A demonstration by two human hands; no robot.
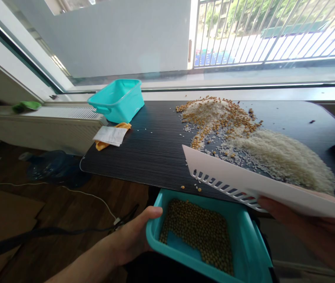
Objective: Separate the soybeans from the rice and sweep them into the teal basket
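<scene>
My left hand (134,237) grips the left rim of a teal plastic bin (245,239), its thumb over the edge. Greenish-brown dried beans (198,226) lie inside the bin, which sits just below the table's front edge. My right hand (297,226) is closed on a thin white plastic panel (238,177) with a row of slots along its lower edge. The panel slants above the bin's far right side. Behind it on the table are a pile of white rice (291,153) and a mound of rice mixed with yellow-brown beans (214,112).
A second teal bin (123,102) stands at the table's far left, beside a folded white and orange cloth (111,135). The dark table (155,149) meets the window sill. On the floor at left lie a large water bottle (55,167) and a white cable (87,192).
</scene>
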